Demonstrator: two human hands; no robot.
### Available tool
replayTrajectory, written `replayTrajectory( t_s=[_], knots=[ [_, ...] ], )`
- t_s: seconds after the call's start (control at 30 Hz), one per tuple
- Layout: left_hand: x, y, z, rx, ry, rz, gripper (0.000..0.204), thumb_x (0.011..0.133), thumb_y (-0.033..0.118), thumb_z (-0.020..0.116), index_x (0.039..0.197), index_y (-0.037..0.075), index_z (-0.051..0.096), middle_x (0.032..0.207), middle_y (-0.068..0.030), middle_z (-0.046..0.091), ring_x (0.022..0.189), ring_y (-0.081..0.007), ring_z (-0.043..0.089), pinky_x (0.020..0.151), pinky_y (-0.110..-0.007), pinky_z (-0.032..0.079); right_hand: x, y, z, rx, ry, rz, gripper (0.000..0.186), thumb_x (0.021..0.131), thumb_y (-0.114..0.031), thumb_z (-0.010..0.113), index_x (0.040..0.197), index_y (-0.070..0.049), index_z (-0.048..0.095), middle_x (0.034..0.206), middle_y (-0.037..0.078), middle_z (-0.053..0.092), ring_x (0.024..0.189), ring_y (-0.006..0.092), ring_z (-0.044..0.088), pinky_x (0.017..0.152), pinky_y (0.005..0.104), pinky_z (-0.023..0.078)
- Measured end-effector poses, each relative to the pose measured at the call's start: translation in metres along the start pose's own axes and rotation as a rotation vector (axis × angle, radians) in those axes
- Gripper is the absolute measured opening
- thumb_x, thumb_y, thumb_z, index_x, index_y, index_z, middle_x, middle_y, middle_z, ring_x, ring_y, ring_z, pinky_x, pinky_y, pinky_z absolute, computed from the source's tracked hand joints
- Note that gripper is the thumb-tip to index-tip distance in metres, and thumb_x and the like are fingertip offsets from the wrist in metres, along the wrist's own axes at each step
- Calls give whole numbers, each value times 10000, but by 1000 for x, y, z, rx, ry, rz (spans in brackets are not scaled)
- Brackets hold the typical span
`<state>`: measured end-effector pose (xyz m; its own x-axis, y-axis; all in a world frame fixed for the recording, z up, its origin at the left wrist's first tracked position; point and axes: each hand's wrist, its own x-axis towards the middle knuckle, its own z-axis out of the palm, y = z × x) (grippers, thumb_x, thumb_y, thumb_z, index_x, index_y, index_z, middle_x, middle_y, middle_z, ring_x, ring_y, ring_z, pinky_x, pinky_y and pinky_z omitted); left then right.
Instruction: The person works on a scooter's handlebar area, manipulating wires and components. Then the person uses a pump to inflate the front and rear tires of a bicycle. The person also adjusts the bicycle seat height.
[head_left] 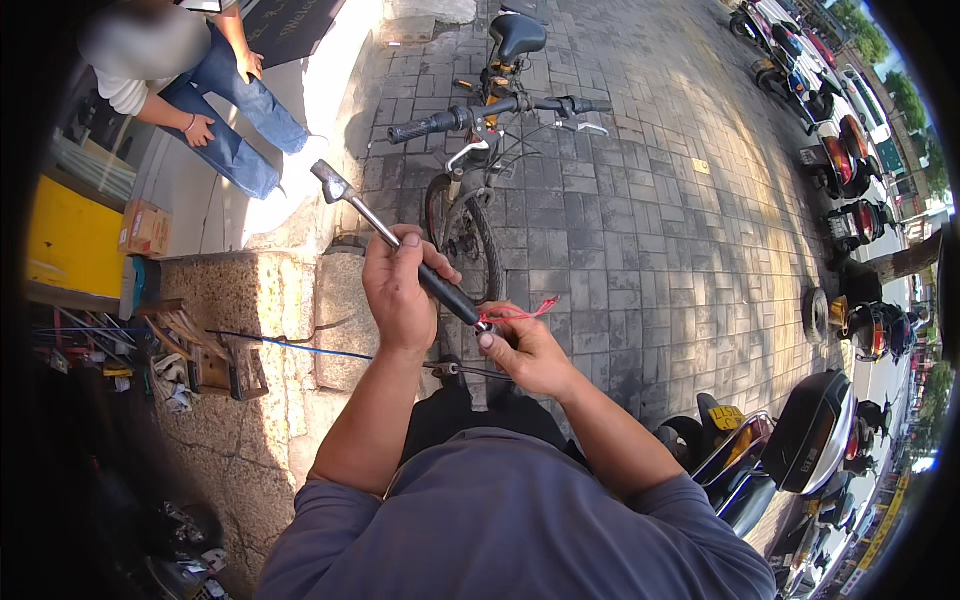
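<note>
Grey-blue shirt cloth fills the bottom centre of the frame, bare forearms reaching up from its sleeves toward a long tool held in mid-frame. That tool slants from a metal head at upper left, down a bright shaft, to a black grip near the centre. Its shaft and upper grip sit in the closed left hand; the right hand pinches the lower end between thumb and fingers, with a pinkish-red cord looping out beside it. Just above the hands, a bicycle stands on grey paving, its saddle at the top of the frame. A thin blue line runs in from the left toward the forearm. At upper left sits another person in jeans, hands on thighs, above a cardboard box. Parked scooters line the right edge, and one with a black top case stands at lower right.
</note>
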<state>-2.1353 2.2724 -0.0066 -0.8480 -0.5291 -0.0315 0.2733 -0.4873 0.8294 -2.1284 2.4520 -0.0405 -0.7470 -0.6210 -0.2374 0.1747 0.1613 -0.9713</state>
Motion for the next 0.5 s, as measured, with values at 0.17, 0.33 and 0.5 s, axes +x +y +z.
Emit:
replayTrajectory(
  t_s=[0.17,0.33,0.5],
  knots=[
    [12,-46,-38,-191,133,-312,72,1010,166,510,997,101,540,675,5,483,592,-114,482,551,-310,438,-6,43,-10,221,-116,298,451,1005,-268,591,1378,-57,453,756,21,547,604,65,505,538,227,419],
    [1,-104,-51,-249,166,-450,111,1007,202,543,992,93,555,706,12,481,625,-111,482,546,-310,431,9,83,-14,184,-100,326,313,1033,-260,533,1260,-45,523,620,7,527,516,78,501,470,253,415],
    [-11,-167,-83,211,279,-580,171,981,229,590,1044,71,577,763,-5,559,703,-131,572,622,-319,505,-2,140,-44,86,129,369,330,1032,-337,525,1180,-46,571,622,21,548,505,94,521,451,264,415]
  ],
)
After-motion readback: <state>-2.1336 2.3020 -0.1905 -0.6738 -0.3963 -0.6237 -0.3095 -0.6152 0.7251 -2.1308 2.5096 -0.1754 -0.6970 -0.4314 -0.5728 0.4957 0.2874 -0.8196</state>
